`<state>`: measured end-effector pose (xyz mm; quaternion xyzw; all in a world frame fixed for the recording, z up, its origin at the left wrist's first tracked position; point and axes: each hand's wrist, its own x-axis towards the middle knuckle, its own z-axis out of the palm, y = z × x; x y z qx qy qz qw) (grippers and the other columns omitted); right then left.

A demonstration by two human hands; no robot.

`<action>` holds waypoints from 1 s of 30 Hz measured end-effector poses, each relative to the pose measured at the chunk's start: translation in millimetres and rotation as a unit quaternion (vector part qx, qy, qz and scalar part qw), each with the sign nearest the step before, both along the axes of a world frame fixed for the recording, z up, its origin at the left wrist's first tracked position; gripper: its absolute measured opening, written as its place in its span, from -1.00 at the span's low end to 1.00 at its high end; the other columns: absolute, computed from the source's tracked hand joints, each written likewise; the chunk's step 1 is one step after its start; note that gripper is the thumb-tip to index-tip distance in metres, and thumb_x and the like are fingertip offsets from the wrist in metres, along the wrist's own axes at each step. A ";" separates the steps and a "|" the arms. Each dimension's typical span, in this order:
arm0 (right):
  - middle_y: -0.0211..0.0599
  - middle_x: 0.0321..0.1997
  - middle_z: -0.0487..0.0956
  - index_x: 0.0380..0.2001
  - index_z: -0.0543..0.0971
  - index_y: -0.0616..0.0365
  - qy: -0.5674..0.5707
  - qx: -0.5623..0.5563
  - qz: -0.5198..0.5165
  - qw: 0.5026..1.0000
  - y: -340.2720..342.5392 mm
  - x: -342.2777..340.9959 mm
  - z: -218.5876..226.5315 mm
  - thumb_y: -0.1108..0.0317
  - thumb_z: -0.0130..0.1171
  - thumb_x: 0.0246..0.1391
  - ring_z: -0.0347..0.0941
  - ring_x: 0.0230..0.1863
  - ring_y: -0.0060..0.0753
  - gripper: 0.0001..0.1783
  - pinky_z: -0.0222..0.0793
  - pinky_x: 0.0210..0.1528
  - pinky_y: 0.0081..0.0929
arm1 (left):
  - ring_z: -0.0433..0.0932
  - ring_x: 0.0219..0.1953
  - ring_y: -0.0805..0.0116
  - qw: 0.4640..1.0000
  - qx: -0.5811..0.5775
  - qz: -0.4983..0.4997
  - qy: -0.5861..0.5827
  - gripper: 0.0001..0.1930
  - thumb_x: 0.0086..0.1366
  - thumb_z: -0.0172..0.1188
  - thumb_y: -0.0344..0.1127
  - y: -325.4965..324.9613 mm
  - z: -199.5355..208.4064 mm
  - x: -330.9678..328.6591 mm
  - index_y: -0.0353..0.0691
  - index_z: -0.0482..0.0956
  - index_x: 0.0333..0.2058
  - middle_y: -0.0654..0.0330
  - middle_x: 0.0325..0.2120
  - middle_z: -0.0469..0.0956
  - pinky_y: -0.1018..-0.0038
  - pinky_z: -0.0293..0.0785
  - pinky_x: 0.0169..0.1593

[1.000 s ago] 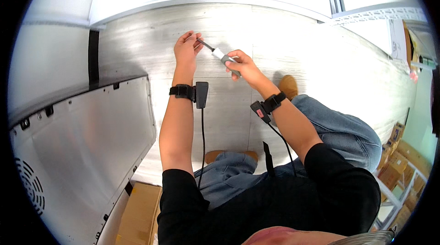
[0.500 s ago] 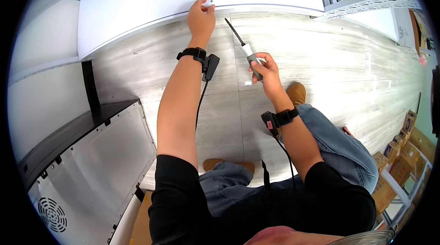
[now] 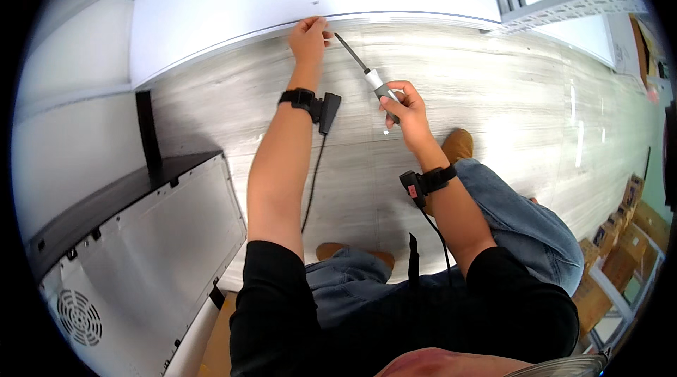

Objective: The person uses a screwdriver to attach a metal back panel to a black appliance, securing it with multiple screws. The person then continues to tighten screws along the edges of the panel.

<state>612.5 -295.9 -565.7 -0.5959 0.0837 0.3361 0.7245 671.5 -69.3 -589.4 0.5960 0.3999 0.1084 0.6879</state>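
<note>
My right hand (image 3: 407,110) grips a screwdriver (image 3: 374,79) by its grey and white handle. The dark shaft slants up and left, its tip close to the fingers of my left hand (image 3: 308,35). That hand is pinched at the front edge of a white panel (image 3: 233,3). What lies between its fingertips is mostly hidden, but it looks like a small screw. Several small dark screws (image 3: 315,2) stand in two rows on the panel, just beyond my left hand.
At the lower left is a metal cabinet (image 3: 162,236) with a round vent. A perforated grey rail (image 3: 578,3) runs at the upper right. Cardboard boxes (image 3: 613,264) are stacked at the right. The floor (image 3: 493,81) is pale, wood-look; black cables (image 3: 315,172) hang from my wrist devices.
My left hand has drawn back from the screws to the panel's edge, and the screw that was between its fingers is gone from the panel. The screwdriver tip has shifted slightly left.
</note>
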 end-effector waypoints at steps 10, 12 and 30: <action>-0.45 -0.55 0.42 -0.20 0.45 0.15 -0.049 -0.021 0.225 0.973 98.3 -77.3 28.2 0.42 0.20 0.00 0.25 -0.68 -0.68 -0.74 0.17 -0.65 -0.63 | 0.52 -0.23 0.21 0.904 -0.301 0.220 -0.207 -0.86 0.30 -0.08 -0.39 79.5 30.2 -200.9 -0.34 0.40 -0.27 0.06 -0.30 0.52 0.42 0.51 -0.10; -0.44 -0.54 0.43 -0.20 0.45 0.15 -0.055 -0.021 0.277 0.959 115.0 -101.7 35.1 0.41 0.20 -0.02 0.24 -0.67 -0.67 -0.72 0.18 -0.65 -0.63 | 0.53 -0.23 0.21 0.892 -0.295 0.267 -0.213 -0.86 0.30 -0.07 -0.40 87.3 33.8 -248.1 -0.34 0.41 -0.28 0.05 -0.31 0.53 0.43 0.53 -0.11; -0.31 -0.57 0.50 -0.37 0.53 0.09 -0.376 -0.089 0.619 0.683 138.2 -247.0 29.9 0.38 0.21 -0.17 0.39 -0.53 -0.38 -0.80 0.25 -0.46 -0.43 | 0.54 -0.46 0.41 0.786 -0.249 0.558 -0.099 -0.83 0.28 -0.04 -0.34 -19.4 -20.2 -516.0 -0.35 0.42 -0.30 0.10 -0.39 0.55 0.55 0.57 -0.36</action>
